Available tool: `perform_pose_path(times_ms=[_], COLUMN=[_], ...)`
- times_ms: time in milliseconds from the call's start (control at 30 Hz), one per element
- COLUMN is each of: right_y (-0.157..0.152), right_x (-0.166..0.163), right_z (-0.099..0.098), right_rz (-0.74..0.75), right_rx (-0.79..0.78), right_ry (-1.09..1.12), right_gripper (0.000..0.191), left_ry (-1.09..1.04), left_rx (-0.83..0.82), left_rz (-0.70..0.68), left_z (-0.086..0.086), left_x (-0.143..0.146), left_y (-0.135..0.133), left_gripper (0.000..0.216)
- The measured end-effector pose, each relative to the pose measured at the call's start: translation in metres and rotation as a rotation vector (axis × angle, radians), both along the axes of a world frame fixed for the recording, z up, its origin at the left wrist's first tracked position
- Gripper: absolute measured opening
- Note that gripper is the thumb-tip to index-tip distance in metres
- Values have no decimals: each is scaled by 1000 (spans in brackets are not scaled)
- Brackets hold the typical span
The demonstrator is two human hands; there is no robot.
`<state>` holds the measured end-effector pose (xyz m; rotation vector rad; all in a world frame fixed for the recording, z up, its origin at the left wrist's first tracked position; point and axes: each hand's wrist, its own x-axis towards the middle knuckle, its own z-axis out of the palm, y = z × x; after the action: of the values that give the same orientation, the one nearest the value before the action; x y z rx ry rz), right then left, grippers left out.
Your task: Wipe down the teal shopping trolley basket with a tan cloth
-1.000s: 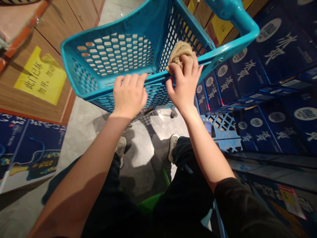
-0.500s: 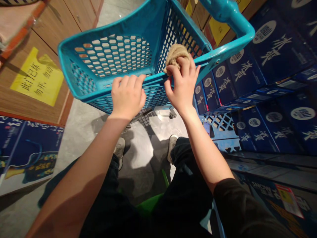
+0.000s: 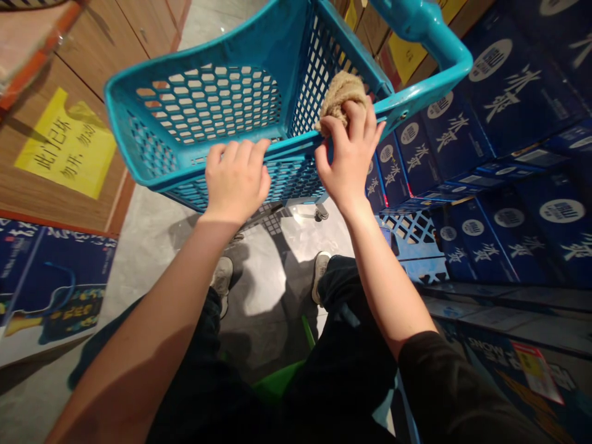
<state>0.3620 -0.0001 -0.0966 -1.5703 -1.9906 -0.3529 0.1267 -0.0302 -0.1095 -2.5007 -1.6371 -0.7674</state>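
A blue plastic shopping cart (image 3: pixel 222 44) with perforated basket walls stands in front of me. My left hand (image 3: pixel 237 182) is closed over the near rim, its fingers hooked over the edge. A crumpled tan cloth (image 3: pixel 340 92) is held in my right hand (image 3: pixel 350 154), pressed against the same rim further right, near where the cart's handle (image 3: pixel 448 46) joins. My right fingers curl over the cloth and hide part of it. The basket floor that shows holds nothing.
Stacked dark blue drink boxes (image 3: pixel 499 105) line the right side, above a blue plastic pallet (image 3: pixel 419 246). On the left is a wooden cabinet (image 3: pixel 28 179) with a yellow sign (image 3: pixel 69 145). Blue boxes (image 3: pixel 60 277) stand below it. Between my legs shows a green stool (image 3: pixel 280 379).
My right hand has slid the cloth a little to the right along the rim. My left hand keeps its hold on the rim, nearly unmoved.
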Motion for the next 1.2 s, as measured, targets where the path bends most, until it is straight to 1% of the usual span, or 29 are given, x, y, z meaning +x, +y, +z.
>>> perform_pose_path(times_ms=[100, 167, 233, 367, 467, 567, 633, 733, 833, 900, 1067, 1133, 1200], right_y=[-14, -14, -8, 5, 4, -1, 0, 9, 15, 11, -5, -4, 2], right_x=[-25, -26, -13, 20, 20, 6, 4, 20, 34, 31, 3, 5, 16], right_z=[3, 6, 9, 10, 6, 3, 2, 2, 3, 4, 9, 12, 15], right_rz=[88, 120, 93, -38, -38, 44, 80, 27, -57, -57, 53, 50, 0], right_rx=[-75, -81, -55, 27, 25, -14, -19, 65, 152, 135, -28, -41, -2], right_ry=[-68, -67, -24, 68, 62, 15, -1, 52, 111, 97, 4, 5, 38], right_gripper=[50, 48, 45, 43, 45, 44, 43, 39, 37, 39, 42, 42, 42], left_ry=[-20, -21, -5, 36, 29, 5, 5, -1, -27, -37, -52, -49, -37], left_rx=[-23, -30, -21, 6, -5, -50, -93, -123, -91, -69, -29, -23, -22], left_rz=[3, 4, 2, -3, -5, 3, 15, 14, -6, -6, -2, -5, -7], left_z=[2, 3, 5, 6, 7, 8, 9, 11, 10, 7, 1, 1, 2], left_x=[1, 1, 0, -1, 0, 1, 2, 2, 3, 3, 1, 1, 0], left_y=[0, -1, -2, -3, -3, -3, -3, -4, -3, -2, 2, 2, 1], left_gripper=[59, 59, 58, 55, 55, 57, 59, 63, 63, 60, 61, 62, 61])
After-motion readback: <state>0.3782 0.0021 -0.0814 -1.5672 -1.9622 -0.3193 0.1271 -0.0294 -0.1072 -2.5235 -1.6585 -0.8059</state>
